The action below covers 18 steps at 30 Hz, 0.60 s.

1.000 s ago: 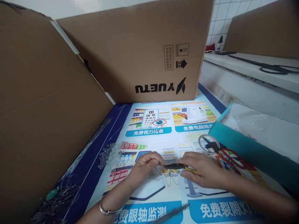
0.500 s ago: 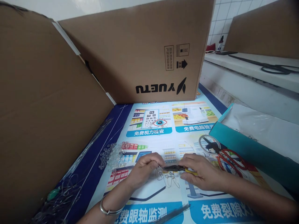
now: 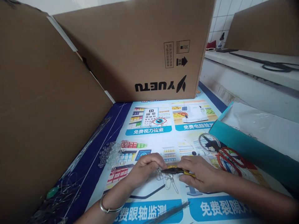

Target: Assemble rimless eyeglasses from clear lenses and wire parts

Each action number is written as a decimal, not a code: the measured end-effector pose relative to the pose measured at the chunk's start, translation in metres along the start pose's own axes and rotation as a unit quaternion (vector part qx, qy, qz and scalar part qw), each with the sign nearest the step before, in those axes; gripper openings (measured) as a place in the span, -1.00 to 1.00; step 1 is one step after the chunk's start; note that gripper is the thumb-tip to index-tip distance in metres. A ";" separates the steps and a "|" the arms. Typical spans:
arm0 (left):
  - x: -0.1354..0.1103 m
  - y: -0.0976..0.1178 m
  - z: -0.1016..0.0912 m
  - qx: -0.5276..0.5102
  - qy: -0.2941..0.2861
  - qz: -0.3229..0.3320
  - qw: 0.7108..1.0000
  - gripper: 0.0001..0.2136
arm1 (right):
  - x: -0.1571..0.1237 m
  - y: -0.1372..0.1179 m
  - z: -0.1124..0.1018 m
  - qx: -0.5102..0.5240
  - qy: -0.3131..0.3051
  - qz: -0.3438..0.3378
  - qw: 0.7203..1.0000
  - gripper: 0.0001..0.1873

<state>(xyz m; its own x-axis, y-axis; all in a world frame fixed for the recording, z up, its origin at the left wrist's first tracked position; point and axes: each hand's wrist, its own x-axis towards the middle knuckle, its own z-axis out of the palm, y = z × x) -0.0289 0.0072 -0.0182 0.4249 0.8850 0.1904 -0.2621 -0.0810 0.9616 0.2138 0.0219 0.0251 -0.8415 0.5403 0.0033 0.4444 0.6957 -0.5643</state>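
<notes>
My left hand (image 3: 149,166) is closed in a pinch on a thin wire piece strung with clear beads (image 3: 168,179), whose loops hang below the fingers. My right hand (image 3: 198,174) wraps round yellow-handled pliers (image 3: 174,170). The dark jaws point left and touch the wire close to my left fingertips; whether they grip it is too small to tell. A pile of clear beads (image 3: 114,152) lies left of my hands. Below them, towards the front edge, rests a bundle of thin straight wires (image 3: 170,212).
Red-handled scissors (image 3: 231,160) lie across a round roll (image 3: 209,142) on the right, beside a teal box (image 3: 245,143). Tangled wire pieces (image 3: 60,196) cover the left edge. Cardboard panels (image 3: 130,53) stand at the back and left. The table carries a printed sheet (image 3: 149,143).
The pliers have turned slightly in my right hand, their jaws now angled a little differently at the wire. The hanging beaded loops have swung and bunched together. My left hand keeps its pinch.
</notes>
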 end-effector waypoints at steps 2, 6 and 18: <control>0.000 0.001 0.000 0.009 -0.001 0.001 1.000 -0.86 | 0.000 -0.002 0.000 -0.019 -0.003 0.006 1.000 -0.62; 0.002 0.007 0.000 0.037 -0.013 0.009 0.999 -0.85 | 0.000 -0.006 -0.001 -0.105 -0.005 0.041 0.994 -0.65; 0.003 0.009 -0.010 0.037 -0.033 0.015 0.999 -0.88 | 0.000 -0.001 -0.010 -0.138 -0.001 0.026 0.990 -0.69</control>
<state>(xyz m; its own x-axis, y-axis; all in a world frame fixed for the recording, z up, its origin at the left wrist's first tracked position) -0.0385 0.0135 -0.0114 0.4740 0.8501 0.2297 -0.2124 -0.1428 0.9667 0.2168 0.0261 0.0342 -0.8158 0.5779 -0.0226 0.5540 0.7696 -0.3175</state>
